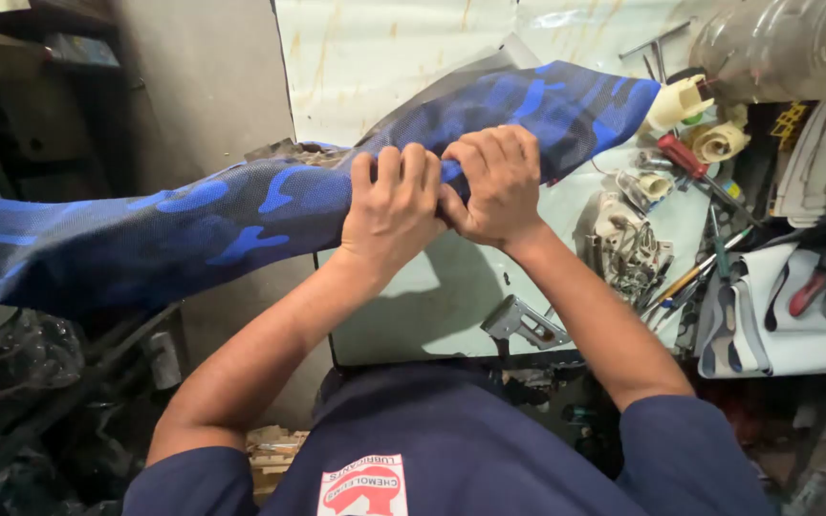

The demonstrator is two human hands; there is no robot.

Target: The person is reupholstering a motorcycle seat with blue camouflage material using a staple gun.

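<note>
A long roll of blue camouflage-patterned sheet (193, 215) lies across the pale worktable (432, 306), running from the far left up to the right. My left hand (389, 205) grips the roll near its middle, fingers curled over its top edge. Right beside it, my right hand (494, 182) clamps the roll too, fingers wrapped over the top. The two hands touch each other. The roll's right end (614, 100) rests near some cream-coloured tape rolls.
A metal staple gun (525, 325) lies at the table's front edge. Cream tape rolls (714, 139), a red-handled screwdriver (685, 158), pens and a heap of small metal parts (628, 244) crowd the right side. Red-handled pliers (810, 291) sit on a white sheet. Dark clutter fills the floor at left.
</note>
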